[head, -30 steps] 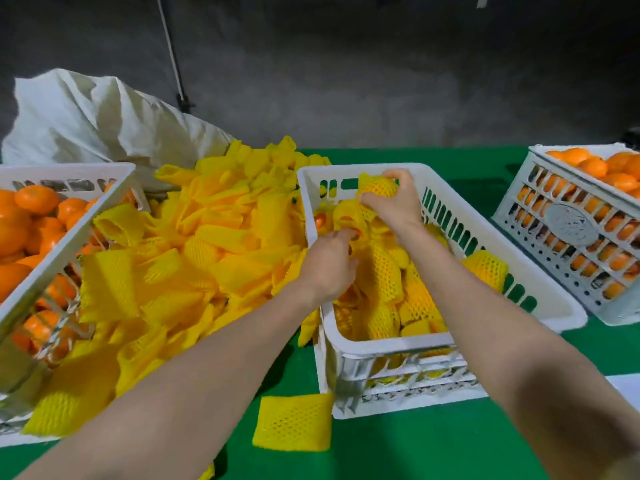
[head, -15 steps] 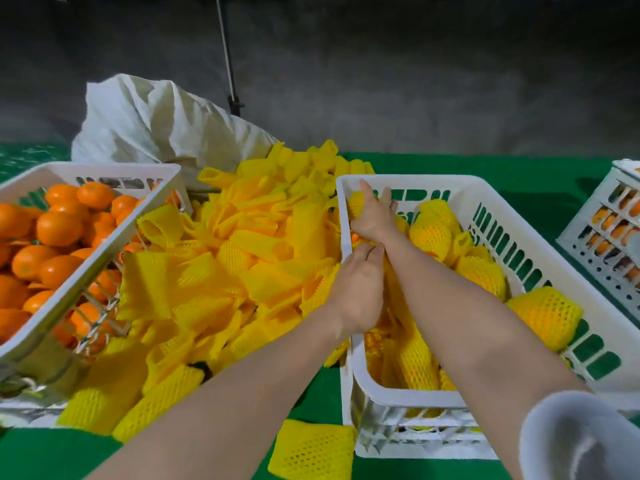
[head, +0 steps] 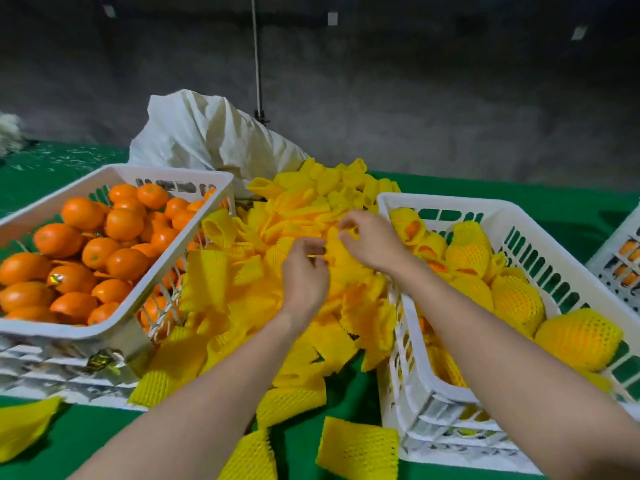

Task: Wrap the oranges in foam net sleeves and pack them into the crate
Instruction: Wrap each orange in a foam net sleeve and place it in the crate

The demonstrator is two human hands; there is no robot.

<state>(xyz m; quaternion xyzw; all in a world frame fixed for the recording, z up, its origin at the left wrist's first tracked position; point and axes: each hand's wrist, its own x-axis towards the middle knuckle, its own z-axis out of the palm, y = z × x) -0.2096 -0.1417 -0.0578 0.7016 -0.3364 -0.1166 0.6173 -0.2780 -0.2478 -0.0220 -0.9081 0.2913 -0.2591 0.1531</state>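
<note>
A crumpled white sack slumps at the back of a green-covered desk, its folds pale against a rough grey wall. A thin pole runs straight up the wall from a dark fitting just behind the sack. Three small pale tags dot the wall's upper part. At the far left edge a fuzzy white mass sits half out of view, with pale scraps strewn over the green cover nearby.
</note>
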